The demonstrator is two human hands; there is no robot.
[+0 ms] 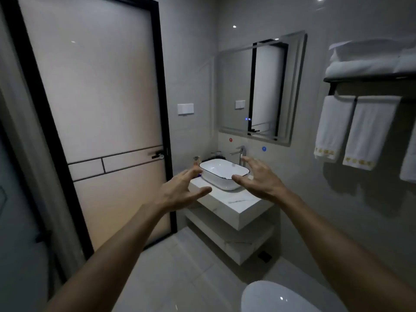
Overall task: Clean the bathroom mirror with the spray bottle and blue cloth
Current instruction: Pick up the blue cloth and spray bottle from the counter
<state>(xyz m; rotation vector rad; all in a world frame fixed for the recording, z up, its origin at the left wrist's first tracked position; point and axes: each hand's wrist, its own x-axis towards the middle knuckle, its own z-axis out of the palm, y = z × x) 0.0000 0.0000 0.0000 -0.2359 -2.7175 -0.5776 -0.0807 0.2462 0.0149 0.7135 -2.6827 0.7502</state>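
Note:
The rectangular bathroom mirror (234, 86) hangs on the wall above a white basin (221, 174) and reflects the dark-framed door. Both my arms stretch forward at some distance from it. My left hand (180, 190) is open, fingers apart, left of the basin. My right hand (258, 179) is open too, fingers spread, in front of the faucet (241, 154). Neither hand holds anything. I see no spray bottle and no blue cloth; a small bottle-like item (197, 159) stands at the counter's back left, too blurred to identify.
A frosted door with a black frame (108, 122) fills the left. The marble vanity counter (234, 207) juts from the wall. White towels (353, 129) hang on a rack at the right. A toilet lid (272, 298) sits at the bottom.

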